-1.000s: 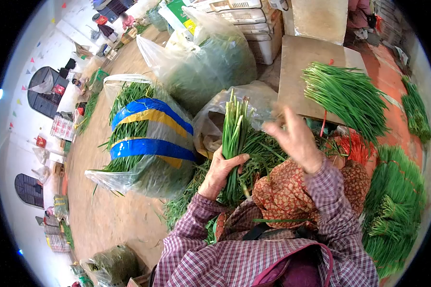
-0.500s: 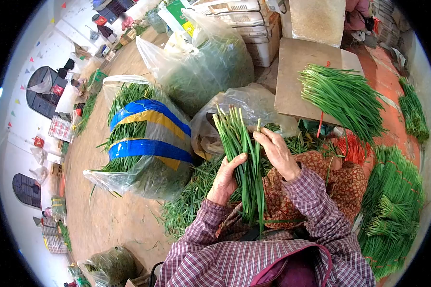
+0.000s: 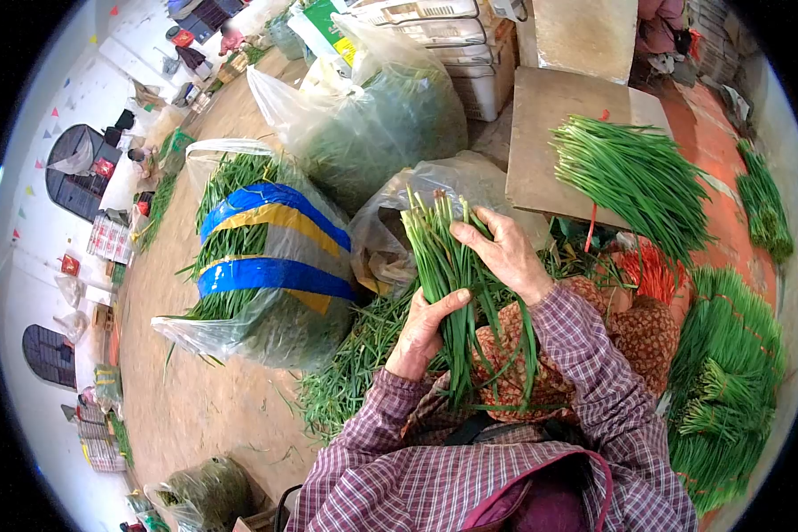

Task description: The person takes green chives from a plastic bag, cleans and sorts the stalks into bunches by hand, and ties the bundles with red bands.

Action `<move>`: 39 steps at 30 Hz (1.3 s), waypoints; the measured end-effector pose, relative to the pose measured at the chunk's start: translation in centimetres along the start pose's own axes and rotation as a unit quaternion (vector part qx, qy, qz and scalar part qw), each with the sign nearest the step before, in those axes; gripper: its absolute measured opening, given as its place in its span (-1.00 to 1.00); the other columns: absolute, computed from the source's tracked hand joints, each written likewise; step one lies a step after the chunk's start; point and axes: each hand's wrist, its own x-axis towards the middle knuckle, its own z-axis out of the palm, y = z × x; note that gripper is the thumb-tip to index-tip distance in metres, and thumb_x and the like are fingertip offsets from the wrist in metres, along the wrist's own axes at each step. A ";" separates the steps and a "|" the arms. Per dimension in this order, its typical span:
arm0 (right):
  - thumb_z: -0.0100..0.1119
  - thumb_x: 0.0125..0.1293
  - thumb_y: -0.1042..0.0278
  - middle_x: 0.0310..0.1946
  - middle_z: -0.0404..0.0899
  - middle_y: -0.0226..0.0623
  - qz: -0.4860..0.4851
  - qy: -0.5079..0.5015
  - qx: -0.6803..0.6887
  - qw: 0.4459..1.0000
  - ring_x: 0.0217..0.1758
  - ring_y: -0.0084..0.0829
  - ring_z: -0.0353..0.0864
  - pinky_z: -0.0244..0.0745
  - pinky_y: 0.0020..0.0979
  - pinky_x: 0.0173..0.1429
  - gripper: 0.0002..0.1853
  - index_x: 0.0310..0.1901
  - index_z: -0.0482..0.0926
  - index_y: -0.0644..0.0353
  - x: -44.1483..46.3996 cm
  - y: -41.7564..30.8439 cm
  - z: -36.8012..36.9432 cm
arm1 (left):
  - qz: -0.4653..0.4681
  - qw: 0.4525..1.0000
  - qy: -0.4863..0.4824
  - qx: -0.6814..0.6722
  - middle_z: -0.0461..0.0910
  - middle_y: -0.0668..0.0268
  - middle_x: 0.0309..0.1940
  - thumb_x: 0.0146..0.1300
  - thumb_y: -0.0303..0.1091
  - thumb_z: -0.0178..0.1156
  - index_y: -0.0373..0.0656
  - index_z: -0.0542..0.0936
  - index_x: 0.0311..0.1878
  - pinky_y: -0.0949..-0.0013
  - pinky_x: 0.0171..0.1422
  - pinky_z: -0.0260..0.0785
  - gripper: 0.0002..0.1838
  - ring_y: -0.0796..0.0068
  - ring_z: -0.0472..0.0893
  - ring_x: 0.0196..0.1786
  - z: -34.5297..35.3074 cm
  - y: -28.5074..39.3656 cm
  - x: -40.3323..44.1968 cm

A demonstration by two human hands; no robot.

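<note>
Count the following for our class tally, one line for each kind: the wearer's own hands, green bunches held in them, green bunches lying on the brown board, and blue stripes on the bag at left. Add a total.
Own hands: 2 (left hand, right hand)
Held bunch: 1
Bunch on board: 1
Blue stripes: 2
Total: 6

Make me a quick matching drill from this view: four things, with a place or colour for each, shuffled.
1. Left hand
2. Right hand
3. Broad green bundle
4. Pile of thin strands

A. Red
B. Near the pale ends of the held bunch
C. Partly on the flat board
D. Around the held bunch's middle

Pairs: 1-D, 2-B, 3-C, 4-A
</note>
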 end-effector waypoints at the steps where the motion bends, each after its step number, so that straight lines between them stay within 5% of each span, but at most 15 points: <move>1: 0.08 0.31 -0.18 -0.08 0.60 -0.06 -0.020 0.037 -0.002 0.999 0.01 -0.26 0.58 0.47 -0.27 0.09 -0.35 0.11 0.47 0.34 0.1 0.8 0.5 | 0.006 1.000 0.000 -0.019 0.60 0.34 -0.24 0.15 -0.36 0.35 -0.21 0.50 0.00 0.36 -0.19 0.58 -0.63 0.52 0.62 -0.25 0.3 0.2 -0.3; 4: 0.00 0.35 -0.19 -0.12 0.62 -0.08 0.090 0.117 0.031 0.989 -0.01 -0.30 0.58 0.45 -0.26 0.13 -0.36 0.14 0.45 0.30 0.1 0.4 -1.3 | -0.011 1.000 0.002 -0.027 0.60 0.32 -0.27 0.22 -0.29 0.28 -0.23 0.50 0.00 0.37 -0.21 0.59 -0.66 0.49 0.64 -0.29 -0.5 0.9 -0.4; 6: -0.08 0.38 -0.21 -0.34 0.60 -0.36 0.006 0.167 0.024 0.986 -0.50 -0.60 0.45 0.40 -0.48 -0.43 -0.45 0.05 0.48 0.15 1.0 1.0 -3.5 | -0.013 1.000 0.006 -0.018 0.60 0.32 -0.28 0.23 -0.29 0.27 -0.23 0.51 -0.02 0.37 -0.24 0.59 -0.68 0.48 0.64 -0.30 -1.0 1.2 -0.2; 8: -0.09 0.39 -0.21 -0.44 0.58 -0.47 -0.084 0.215 0.038 0.972 -0.66 -0.70 0.32 0.27 -0.57 -0.63 -0.49 0.02 0.48 0.09 0.8 -0.1 -4.2 | -0.009 1.000 -0.003 -0.001 0.62 0.26 -0.24 0.21 -0.30 0.27 -0.23 0.51 -0.03 0.27 -0.13 0.58 -0.68 0.42 0.65 -0.26 -1.5 1.2 0.2; 10: -0.10 0.40 -0.18 -0.59 0.47 -0.58 -0.019 0.177 0.001 0.984 -0.76 -0.74 0.19 0.11 -0.65 -0.72 -0.56 -0.08 0.52 0.04 0.1 -2.8 -3.5 | -0.012 1.000 -0.004 0.028 0.61 0.27 -0.26 0.21 -0.31 0.27 -0.24 0.52 -0.04 0.31 -0.16 0.57 -0.70 0.45 0.64 -0.29 -1.1 1.6 0.1; 13: 0.14 0.31 -0.04 -0.51 0.64 -0.35 -0.211 0.067 -0.076 0.972 -0.62 -0.54 0.55 0.40 -0.45 -0.59 -0.65 -0.15 0.56 0.10 0.1 -3.6 -1.0 | -0.013 0.998 -0.003 0.060 0.61 0.32 -0.31 0.21 -0.36 0.27 -0.26 0.53 -0.07 0.41 -0.23 0.54 -0.73 0.53 0.63 -0.33 -0.1 1.8 -0.1; 15: 0.26 0.20 0.04 -0.44 0.65 -0.13 -0.233 0.064 -0.179 0.954 -0.52 -0.28 0.64 0.49 -0.31 -0.46 -0.65 -0.17 0.55 0.16 0.1 -4.2 0.1 | 0.015 0.997 -0.008 0.078 0.57 0.41 -0.40 0.19 -0.39 0.31 -0.21 0.54 -0.10 0.47 -0.38 0.54 -0.76 0.60 0.58 -0.44 0.1 1.6 0.0; 16: 0.31 0.14 0.10 -0.44 0.61 -0.05 -0.197 0.054 -0.206 0.957 -0.44 -0.09 0.63 0.51 -0.20 -0.32 -0.65 -0.20 0.57 0.21 -0.2 -4.7 0.2 | 0.011 0.996 -0.017 0.084 0.62 0.34 -0.28 0.17 -0.42 0.31 -0.27 0.53 -0.08 0.44 -0.21 0.54 -0.72 0.56 0.63 -0.31 0.0 1.7 -0.2; 21: 0.30 0.15 0.20 -0.43 0.58 0.05 -0.160 -0.003 -0.239 0.958 -0.36 -0.07 0.63 0.45 -0.24 -0.31 -0.68 -0.25 0.60 0.33 0.3 -4.8 -0.2 | 0.022 0.996 -0.011 0.087 0.61 0.40 -0.32 0.18 -0.38 0.33 -0.22 0.55 -0.07 0.49 -0.32 0.51 -0.72 0.62 0.59 -0.39 -0.2 1.8 -0.4; 29: 0.17 0.29 0.04 -0.52 0.64 -0.31 -0.116 0.100 -0.066 0.986 -0.59 -0.57 0.52 0.41 -0.46 -0.53 -0.61 -0.09 0.63 0.23 1.2 -2.3 -4.5 | 0.032 0.998 0.000 0.058 0.64 0.35 -0.23 0.19 -0.42 0.31 -0.23 0.58 -0.02 0.42 -0.17 0.53 -0.71 0.56 0.62 -0.25 -1.7 2.0 -0.2; 32: 0.11 0.33 -0.06 -0.61 0.54 -0.42 -0.112 0.094 -0.231 0.962 -0.70 -0.62 0.40 0.33 -0.47 -0.62 -0.56 -0.08 0.60 0.20 1.2 -0.5 -3.9 | 0.028 0.998 0.008 0.062 0.65 0.34 -0.21 0.18 -0.43 0.31 -0.23 0.59 -0.04 0.42 -0.14 0.53 -0.73 0.56 0.62 -0.24 -1.5 2.1 -0.1; 36: 0.29 0.17 -0.11 -0.56 0.57 -0.23 -0.058 0.052 -0.227 0.971 -0.53 -0.39 0.59 0.45 -0.32 -0.46 -0.50 -0.25 0.52 0.27 -0.1 -3.2 -0.8 | 0.046 0.993 0.015 0.106 0.65 0.31 -0.23 0.14 -0.36 0.35 -0.24 0.57 -0.04 0.41 -0.15 0.54 -0.66 0.53 0.64 -0.26 -0.7 1.9 -0.1; 39: 0.33 0.15 0.07 -0.50 0.57 -0.04 -0.102 0.076 -0.227 0.965 -0.42 -0.09 0.62 0.46 -0.24 -0.33 -0.56 -0.24 0.52 0.36 0.0 -2.5 0.3 | 0.039 0.996 0.012 0.080 0.64 0.32 -0.24 0.13 -0.37 0.36 -0.24 0.57 -0.05 0.41 -0.17 0.55 -0.67 0.53 0.64 -0.27 -0.6 1.9 -0.3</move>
